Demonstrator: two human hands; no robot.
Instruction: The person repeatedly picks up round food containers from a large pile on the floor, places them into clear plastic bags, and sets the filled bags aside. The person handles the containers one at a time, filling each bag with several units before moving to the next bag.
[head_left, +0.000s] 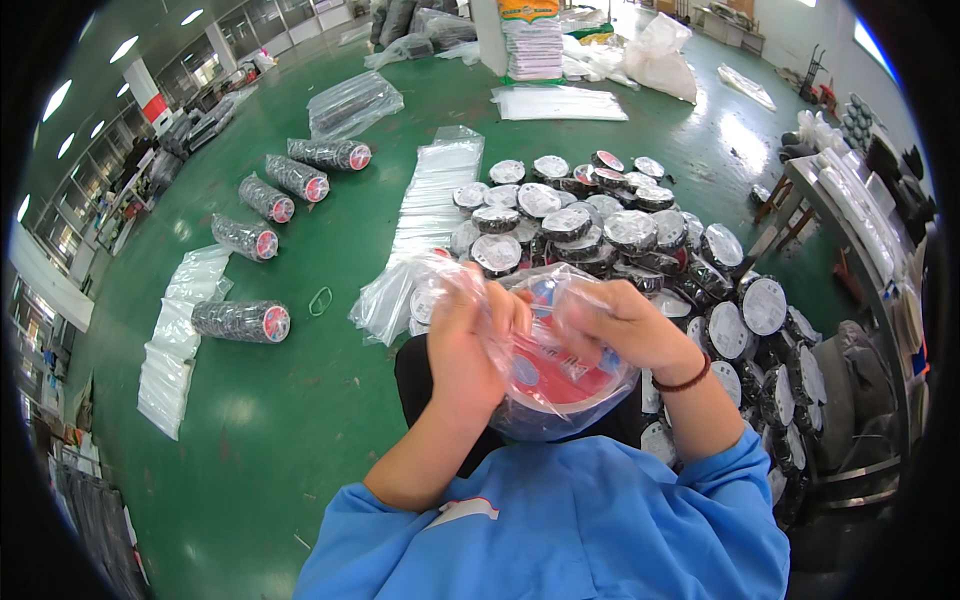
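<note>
Before my chest, a clear plastic bag (525, 427) surrounds a round item with a red printed end face (555, 379). My left hand (469, 337) grips gathered film at the bag's left upper side. At the upper right, my right hand (619, 319) pinches the film too; its fingertips are partly blurred and veiled by plastic. Just past my hands lies a large heap of round black-sided rolls with white labels (630, 229), each wrapped in clear film. Left of the heap, overlapping flat clear plastic bags (431, 202) form a long row, their near end beside my left hand.
Several wrapped cylindrical stacks (240, 321) with red ends lie on the green floor (285, 405) at left, near more flat bags (166, 375). A green loop (320, 301) lies between. At right stands a metal-edged table (847, 217). White sacks (660, 56) sit far back.
</note>
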